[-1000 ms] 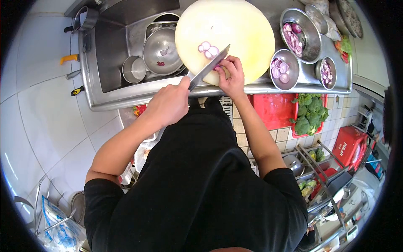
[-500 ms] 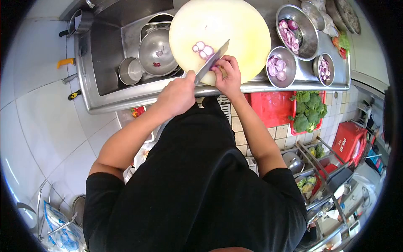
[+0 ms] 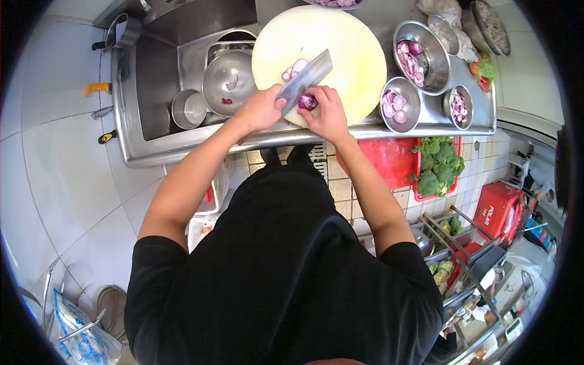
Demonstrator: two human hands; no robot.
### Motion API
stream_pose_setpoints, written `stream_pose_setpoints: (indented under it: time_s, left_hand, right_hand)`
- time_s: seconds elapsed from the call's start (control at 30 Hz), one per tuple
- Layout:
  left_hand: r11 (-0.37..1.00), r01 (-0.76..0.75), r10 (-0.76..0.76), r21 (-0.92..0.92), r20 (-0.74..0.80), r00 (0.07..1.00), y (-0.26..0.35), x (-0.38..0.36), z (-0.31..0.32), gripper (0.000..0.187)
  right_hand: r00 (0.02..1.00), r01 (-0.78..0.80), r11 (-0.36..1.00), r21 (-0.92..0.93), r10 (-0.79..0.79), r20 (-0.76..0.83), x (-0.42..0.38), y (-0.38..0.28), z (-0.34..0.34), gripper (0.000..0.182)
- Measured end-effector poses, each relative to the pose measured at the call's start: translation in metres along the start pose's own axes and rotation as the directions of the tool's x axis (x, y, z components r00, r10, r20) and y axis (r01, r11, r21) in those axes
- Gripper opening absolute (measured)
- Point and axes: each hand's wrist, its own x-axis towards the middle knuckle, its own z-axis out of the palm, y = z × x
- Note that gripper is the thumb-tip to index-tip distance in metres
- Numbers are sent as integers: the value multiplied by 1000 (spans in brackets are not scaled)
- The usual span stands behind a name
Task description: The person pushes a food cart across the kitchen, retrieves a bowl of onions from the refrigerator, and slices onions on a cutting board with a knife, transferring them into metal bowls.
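Observation:
My left hand (image 3: pixel 263 108) is closed round the handle of a broad-bladed kitchen knife (image 3: pixel 309 74). The blade slants up and right over a round, pale yellow cutting board (image 3: pixel 356 48). On the board, my right hand (image 3: pixel 330 115) grips a purple onion (image 3: pixel 308 102), fingers curled over its right side, close to the blade. Several onion slices (image 3: pixel 298 66) lie left of the blade, partly hidden by it. To the right stands a metal bowl of onion slices (image 3: pixel 395 106).
A larger bowl (image 3: pixel 435 70) with onion pieces and a small bowl of chopped onion (image 3: pixel 458 107) stand on the right. The sink (image 3: pixel 159 79) at left holds a metal bowl and a pot. Broccoli (image 3: pixel 439 167) sits in a red basket below the counter.
The onion now shows more under my right hand, and the knife blade has turned flatter to view, covering some slices. The view has shifted slightly, showing another bowl at the top.

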Motion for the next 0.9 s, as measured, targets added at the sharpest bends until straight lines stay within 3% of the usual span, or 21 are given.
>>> stream_pose_setpoints:
  time_s: [0.07, 0.17, 0.27, 0.3, 0.4, 0.43, 0.53, 0.57, 0.67, 0.77, 0.87, 0.9]
  left_hand:
    - [999, 0, 2, 37, -51, 999, 6, -3, -8, 25]
    - [977, -25, 45, 212, -88, 995, 31, -22, -30, 23]
    - [940, -118, 188, 320, -198, 962, 21, -25, -21, 23]
    - [933, -118, 205, 339, -234, 950, 17, -23, -16, 25]
    - [913, -154, 257, 378, -241, 936, 8, -21, -10, 29]
    - [917, -142, 243, 373, -239, 940, 7, -22, -9, 30]
    - [892, -203, 338, 405, -297, 893, 2, -24, -8, 29]
    - [887, -195, 332, 419, -284, 899, 3, -24, -9, 28]
    - [872, -173, 315, 457, -255, 914, 1, -28, -11, 26]
    - [872, -148, 281, 466, -230, 932, -8, -31, -7, 25]
    - [920, -95, 199, 381, -246, 949, -6, -45, -22, 26]
    - [942, -93, 188, 323, -277, 942, -8, -53, -30, 26]
  right_hand:
    - [992, -63, 996, -66, 70, 102, 3, -3, -7, 45]
    - [971, -75, 996, -43, 63, -230, 6, -9, -22, 42]
    - [945, -17, 999, -49, 1, -328, 26, -39, -53, 39]
    - [963, 3, 994, -111, -33, -266, 37, -47, -58, 42]
    - [996, -63, 967, -248, 77, 47, 58, -43, -60, 49]
    - [992, -90, 975, -203, 106, 68, 62, -39, -54, 58]
    - [967, -248, 939, -238, 255, -2, 67, -52, -32, 63]
    - [960, -275, 937, -216, 280, -8, 69, -47, -21, 72]
    - [948, -317, 934, -165, 314, -45, 76, -44, -2, 76]
    - [956, -282, 939, -197, 291, 20, 86, -25, 15, 71]
    - [947, -311, 930, -198, 286, -144, 111, -23, 1, 57]
    - [942, -270, 945, -185, 219, -256, 115, -24, -9, 54]
